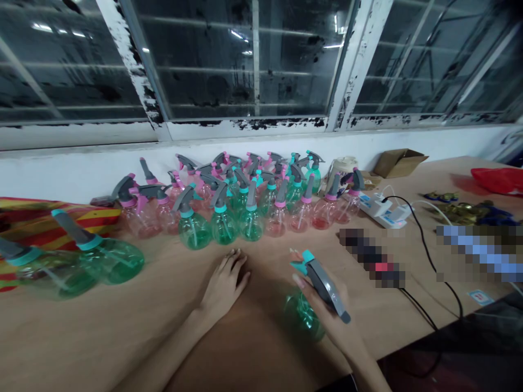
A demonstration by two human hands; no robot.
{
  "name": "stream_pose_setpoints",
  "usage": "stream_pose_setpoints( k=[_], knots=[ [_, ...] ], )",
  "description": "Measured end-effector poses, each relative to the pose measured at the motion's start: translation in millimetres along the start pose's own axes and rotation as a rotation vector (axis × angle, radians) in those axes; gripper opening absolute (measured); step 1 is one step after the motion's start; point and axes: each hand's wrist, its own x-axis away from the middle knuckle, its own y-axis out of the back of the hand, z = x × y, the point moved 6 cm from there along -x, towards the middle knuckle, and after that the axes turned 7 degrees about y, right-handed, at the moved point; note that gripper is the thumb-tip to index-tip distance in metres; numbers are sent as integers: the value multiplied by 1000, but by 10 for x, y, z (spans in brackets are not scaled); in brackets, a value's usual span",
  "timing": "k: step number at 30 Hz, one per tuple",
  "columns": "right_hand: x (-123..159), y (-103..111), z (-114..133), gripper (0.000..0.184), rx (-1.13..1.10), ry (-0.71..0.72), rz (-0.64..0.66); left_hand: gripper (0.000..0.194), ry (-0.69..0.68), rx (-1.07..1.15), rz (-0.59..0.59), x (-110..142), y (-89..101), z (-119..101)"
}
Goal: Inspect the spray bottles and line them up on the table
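Observation:
My right hand (pixel 327 307) is wrapped round the neck of a green spray bottle (pixel 306 316) with a grey and teal trigger head. The bottle is partly hidden by the hand and tilts a little. My left hand (pixel 224 280) rests palm down on the wooden table (pixel 253 348), fingers stretched forward and holding nothing. Just beyond its fingertips stands a green spray bottle (pixel 224 226) in the front row of several. Pink spray bottles (pixel 276 220) stand to the right in that row. On the left, two green spray bottles (pixel 112 264) lean over, slightly blurred.
A red and yellow striped cloth (pixel 28 218) lies at the left. A white power strip (pixel 384 209) with plugs and cables sits right of the bottles. Behind it stands an open cardboard box (pixel 400 163). A red bag (pixel 498 181) is at the far right. Windows rise behind the table.

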Motion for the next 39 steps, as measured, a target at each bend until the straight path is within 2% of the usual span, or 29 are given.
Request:
stream_pose_setpoints(
  k=[6,9,15,20,26,34,39],
  knots=[
    [-19,27,-2,17,109,-9,-25,35,0,11,-10,9,23,-16],
    [-2,45,-69,19,109,-15,-43,35,-1,13,-10,11,16,-15],
    [21,25,-36,30,65,-13,33,34,4,0,-11,8,9,-30],
    [48,76,-23,26,143,-22,-20,33,21,4,10,22,12,-61],
    [36,30,-74,27,81,-44,63,33,25,-21,1,39,31,-67],
    [20,50,-194,25,125,-46,-85,34,7,8,-11,18,29,-52],
    [55,4,-66,29,48,-12,38,34,4,12,-11,18,30,-49]
  ],
)
